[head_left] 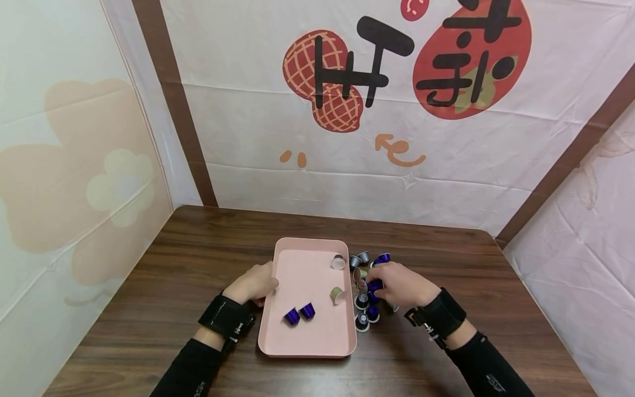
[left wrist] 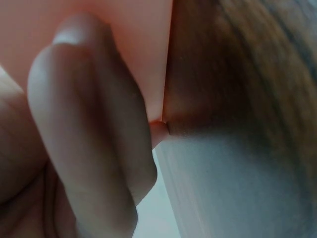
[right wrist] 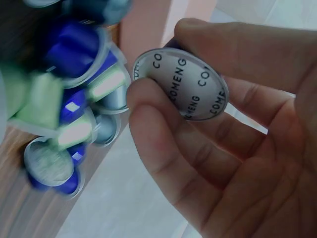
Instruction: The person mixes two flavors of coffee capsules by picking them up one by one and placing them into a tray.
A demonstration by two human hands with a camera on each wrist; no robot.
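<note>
Two deep blue capsules (head_left: 291, 316) sit toward the near left corner of a plain pink tray (head_left: 307, 264), a pale green capsule (head_left: 337, 295) by its right edge; a white capsule lid (right wrist: 192, 85) repeats black lettering, and the brown table (head_left: 496, 309) is dark-grained

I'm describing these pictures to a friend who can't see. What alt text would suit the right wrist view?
A right hand pinches a pod, its pale round face, printed with "COMENG", towards the camera. To the left, blurred blue and green pods crowd a wooden table, with part of a pink tray behind.
</note>
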